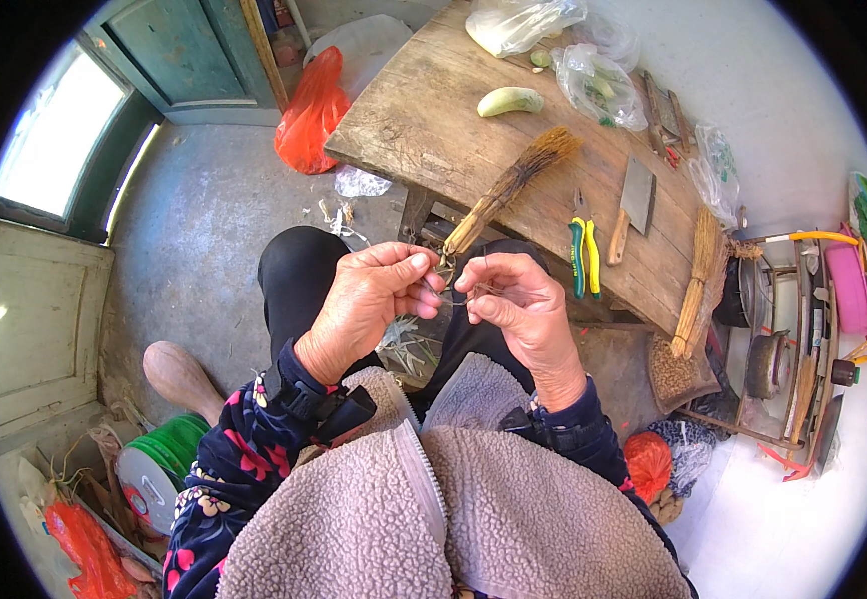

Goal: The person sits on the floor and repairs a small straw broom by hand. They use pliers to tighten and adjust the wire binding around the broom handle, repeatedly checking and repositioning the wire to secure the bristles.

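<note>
A thin strand of wire or cord (450,299) is looped between my two hands, above my knees. My left hand (373,296) pinches it between thumb and fingers. My right hand (520,303) grips its other part with thumb and forefinger. Just beyond my fingertips, a small straw hand brush (505,191) lies aslant on the wooden table (418,127), its bound handle end jutting over the edge towards me. Whether the strand is joined to the brush cannot be told. To the right lie pliers (585,251) with green and yellow handles and a cleaver (634,206).
A second straw brush (696,288) lies at the table's right edge. A pale green gourd (511,102) and plastic bags (598,84) are farther back. A metal rack (797,337) with pots stands right. A red bag (315,116) and a green spool (167,460) are left.
</note>
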